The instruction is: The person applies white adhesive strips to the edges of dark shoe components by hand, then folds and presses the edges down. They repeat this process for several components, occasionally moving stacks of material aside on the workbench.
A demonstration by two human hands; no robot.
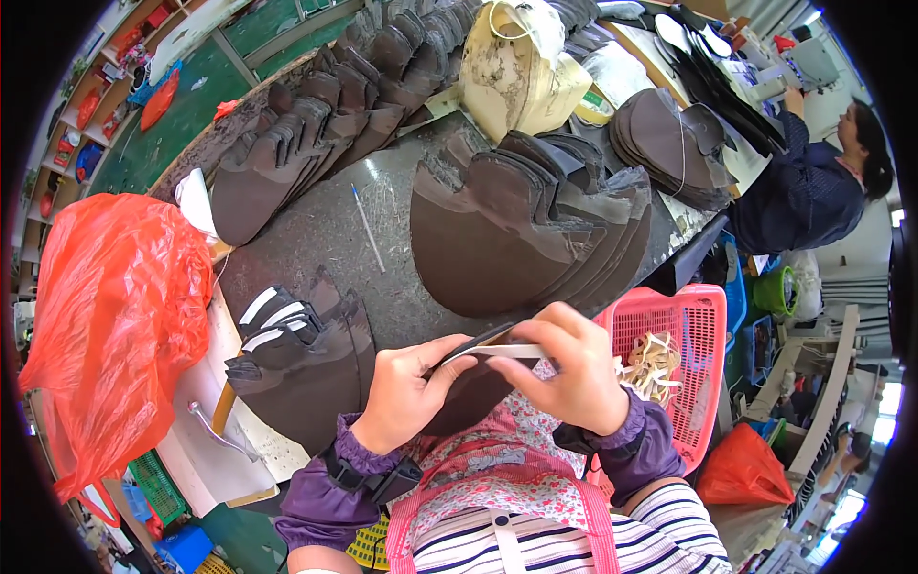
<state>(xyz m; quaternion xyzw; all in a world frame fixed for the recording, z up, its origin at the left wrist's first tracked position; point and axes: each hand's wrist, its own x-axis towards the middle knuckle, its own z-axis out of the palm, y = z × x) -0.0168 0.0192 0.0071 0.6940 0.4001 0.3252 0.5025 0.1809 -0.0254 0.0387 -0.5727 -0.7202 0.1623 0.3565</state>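
My left hand (pixel 406 390) and my right hand (pixel 566 368) both grip one dark brown curved leather piece (pixel 470 390) in front of my chest. A white strip (pixel 502 351) runs along its top edge, pinched under the fingers of my right hand. Just beyond my hands, on the dark worktable (pixel 330 244), lies a fanned stack of the same brown pieces (pixel 521 234). To my left sits a smaller stack with white strips on it (pixel 292 359).
More rows of brown pieces (pixel 316 124) cover the far table, with a white pen (pixel 367 228) between the stacks. A red plastic bag (pixel 110 325) hangs at left. A pink basket (pixel 669 349) with pale strips stands at right. Another person (pixel 813 182) works at the far right.
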